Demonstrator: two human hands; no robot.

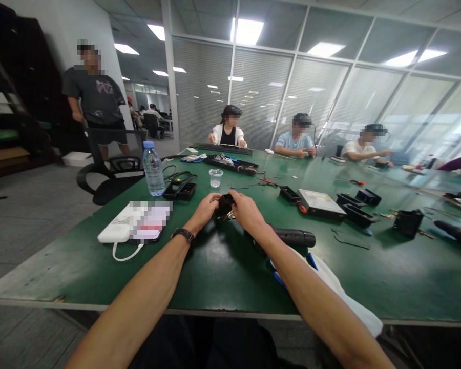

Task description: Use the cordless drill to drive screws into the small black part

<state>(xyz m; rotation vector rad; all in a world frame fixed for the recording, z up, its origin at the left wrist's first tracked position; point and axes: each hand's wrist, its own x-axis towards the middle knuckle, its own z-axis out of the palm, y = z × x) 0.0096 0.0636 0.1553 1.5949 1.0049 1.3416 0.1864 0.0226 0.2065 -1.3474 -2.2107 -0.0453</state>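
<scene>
Both my hands meet over the green table [223,266], a little past its middle. My left hand [204,210] and my right hand [246,211] are closed around a small black part [225,203] held between them. Thin wires or metal bits hang from it near the table top. A black wristband sits on my left wrist. A black cylindrical tool [292,237] lies right behind my right forearm.
A water bottle [153,169], a clear plastic cup [215,177], a white power bank [117,229] with cable and a phone lie left. Black parts and a flat boxed unit [320,202] lie right. Three seated people work at the far side; one stands left by an office chair [111,169].
</scene>
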